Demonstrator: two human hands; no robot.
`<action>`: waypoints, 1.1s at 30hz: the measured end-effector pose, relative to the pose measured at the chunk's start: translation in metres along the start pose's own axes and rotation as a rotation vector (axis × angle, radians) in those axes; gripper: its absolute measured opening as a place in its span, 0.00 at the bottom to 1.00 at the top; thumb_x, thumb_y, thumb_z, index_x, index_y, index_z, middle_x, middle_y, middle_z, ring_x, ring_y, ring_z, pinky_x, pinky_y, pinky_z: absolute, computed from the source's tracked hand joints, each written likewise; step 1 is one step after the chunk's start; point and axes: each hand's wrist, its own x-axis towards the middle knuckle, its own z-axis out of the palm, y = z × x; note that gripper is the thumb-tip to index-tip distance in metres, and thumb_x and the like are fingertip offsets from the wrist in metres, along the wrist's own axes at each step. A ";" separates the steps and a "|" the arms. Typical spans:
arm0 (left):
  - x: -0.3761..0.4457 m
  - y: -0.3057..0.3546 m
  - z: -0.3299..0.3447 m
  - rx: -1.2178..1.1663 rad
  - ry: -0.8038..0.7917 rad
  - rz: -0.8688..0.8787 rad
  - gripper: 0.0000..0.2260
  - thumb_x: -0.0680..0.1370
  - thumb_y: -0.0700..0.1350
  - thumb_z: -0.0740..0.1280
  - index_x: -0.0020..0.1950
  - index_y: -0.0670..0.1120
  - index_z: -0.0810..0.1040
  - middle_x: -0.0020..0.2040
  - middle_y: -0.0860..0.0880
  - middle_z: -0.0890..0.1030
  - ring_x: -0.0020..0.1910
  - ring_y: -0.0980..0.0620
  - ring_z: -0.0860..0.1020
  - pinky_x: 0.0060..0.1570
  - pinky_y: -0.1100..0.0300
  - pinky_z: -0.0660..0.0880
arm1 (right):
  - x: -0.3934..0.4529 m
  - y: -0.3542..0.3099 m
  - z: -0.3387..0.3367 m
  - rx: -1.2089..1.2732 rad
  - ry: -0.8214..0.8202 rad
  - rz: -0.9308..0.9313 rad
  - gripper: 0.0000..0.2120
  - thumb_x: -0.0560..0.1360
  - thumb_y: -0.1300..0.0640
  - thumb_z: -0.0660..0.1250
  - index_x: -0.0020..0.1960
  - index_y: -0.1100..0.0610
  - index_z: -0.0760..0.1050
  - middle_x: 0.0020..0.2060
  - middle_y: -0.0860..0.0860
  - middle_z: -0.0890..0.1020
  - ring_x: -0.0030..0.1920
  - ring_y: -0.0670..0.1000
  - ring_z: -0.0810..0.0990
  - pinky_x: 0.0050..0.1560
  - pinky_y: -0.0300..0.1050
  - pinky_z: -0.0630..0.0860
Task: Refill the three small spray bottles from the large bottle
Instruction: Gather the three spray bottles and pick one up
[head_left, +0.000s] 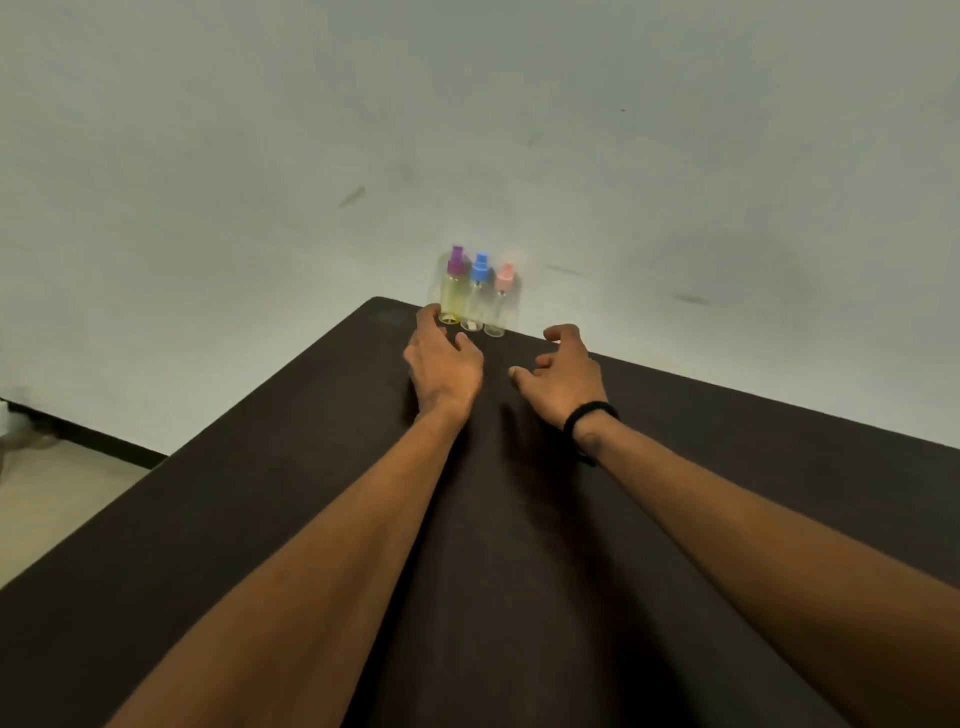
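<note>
Three small clear spray bottles stand upright in a row at the far edge of the dark table (260, 519), against the wall. The purple-capped bottle (453, 291) looks yellowish, the blue-capped bottle (477, 296) stands in the middle, and the pink-capped bottle (500, 304) is on the right. My left hand (441, 364) reaches toward the purple-capped bottle, its fingertips at the bottle's base on the left side, fingers loosely spread. My right hand (563, 376) hovers over the table to the right of the bottles, fingers loosely curled, holding nothing. No large bottle is in view.
A pale wall (467, 130) rises directly behind the table's far edge. The table's left corner lies near the bottles, and light floor (57, 509) with a dark baseboard shows at the left. A black band circles my right wrist (589, 415).
</note>
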 end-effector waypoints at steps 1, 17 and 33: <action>0.013 -0.002 0.004 0.005 0.005 -0.002 0.24 0.82 0.38 0.66 0.78 0.44 0.68 0.62 0.43 0.79 0.66 0.44 0.76 0.65 0.59 0.72 | 0.015 0.000 0.009 -0.001 0.006 0.003 0.32 0.78 0.55 0.77 0.76 0.55 0.65 0.64 0.56 0.80 0.59 0.54 0.81 0.58 0.43 0.75; 0.106 -0.019 0.028 0.095 -0.092 0.049 0.25 0.75 0.43 0.72 0.73 0.46 0.74 0.61 0.45 0.83 0.63 0.44 0.80 0.67 0.47 0.77 | 0.119 0.004 0.062 0.135 0.108 -0.058 0.21 0.72 0.56 0.82 0.61 0.56 0.78 0.49 0.49 0.84 0.52 0.49 0.83 0.59 0.44 0.81; 0.050 -0.012 0.007 0.128 -0.295 0.207 0.23 0.80 0.44 0.72 0.75 0.48 0.75 0.62 0.49 0.84 0.58 0.54 0.82 0.64 0.58 0.78 | 0.073 0.028 0.003 0.192 -0.031 -0.081 0.24 0.71 0.61 0.83 0.65 0.58 0.80 0.57 0.53 0.87 0.56 0.52 0.86 0.62 0.48 0.83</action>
